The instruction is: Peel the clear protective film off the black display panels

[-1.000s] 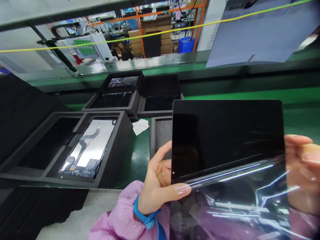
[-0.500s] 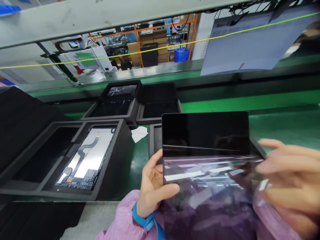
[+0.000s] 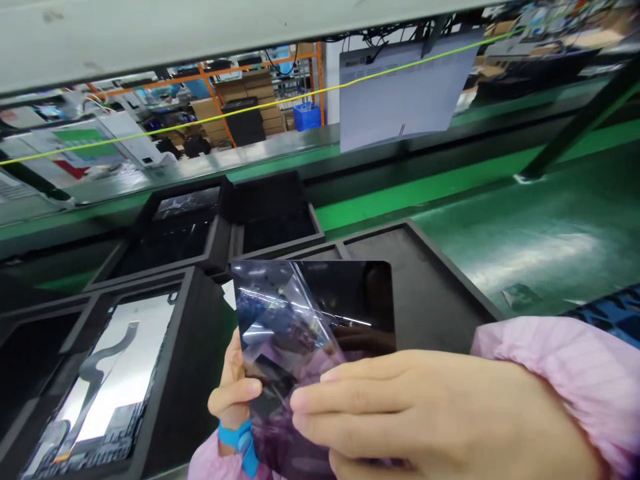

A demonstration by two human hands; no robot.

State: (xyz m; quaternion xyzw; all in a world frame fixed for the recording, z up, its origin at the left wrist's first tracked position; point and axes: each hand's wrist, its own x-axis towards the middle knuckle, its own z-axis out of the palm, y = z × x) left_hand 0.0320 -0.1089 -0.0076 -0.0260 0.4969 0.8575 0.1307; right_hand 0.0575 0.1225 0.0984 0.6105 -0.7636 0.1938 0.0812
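Observation:
A glossy black display panel [image 3: 367, 293] is tilted up in front of me. My left hand [image 3: 235, 383] is closed on its left edge, thumb on the front and fingers behind. Clear film [image 3: 280, 313] lies over the panel's left and lower part, its creased edge running diagonally to my right fingers. The upper right of the glass is bare. Across the lower front reaches my right hand [image 3: 400, 407], fingers pressed together at the film; its thumb is hidden. A blue wrist strap [image 3: 239, 437] circles my left wrist.
At left, a black foam tray [image 3: 173, 373] holds a silver-backed panel with a ribbon cable [image 3: 107, 350]. More foam trays [image 3: 223, 240] with dark panels stand behind. Another foam tray [image 3: 435, 287] lies beyond my panel on the green bench [image 3: 500, 247]. A yellow cord [image 3: 280, 102] crosses overhead.
My right hand has swung left across the panel from its right side. The film's edge has gone from level to diagonal. The view has turned right, and the panel appears further left.

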